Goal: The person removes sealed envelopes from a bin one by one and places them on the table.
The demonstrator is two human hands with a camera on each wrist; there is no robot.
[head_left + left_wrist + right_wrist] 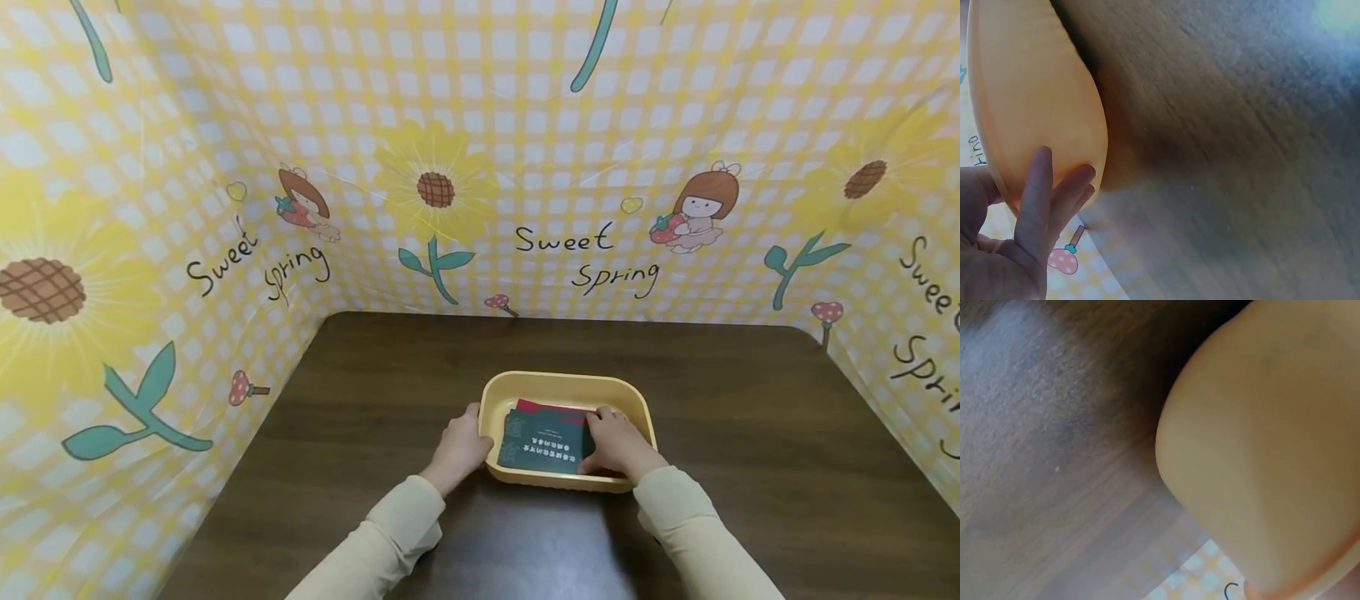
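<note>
A yellow tub [567,385] sits on the dark wooden table [750,433], a little right of the middle and toward the near edge. Inside it lies a dark green booklet [542,442] with white lettering, and under that a red booklet [551,407] whose far edge shows beyond the green one.

The right hand [618,443] reaches over the tub's near rim and rests on the right end of the green booklet, fingers curved down on it; whether it pinches the booklet or only presses it cannot be told. The left hand [459,450] is against the tub's left outer wall, fingers fairly straight and touching the side with the thumb at the rim, as the left wrist view shows [1041,206]. Both arms wear pale cream sleeves [390,533].

Around the table on three sides stands a yellow checked screen [525,125] printed with sunflowers, mushrooms, a cartoon girl and the words "Sweet Spring".
</note>
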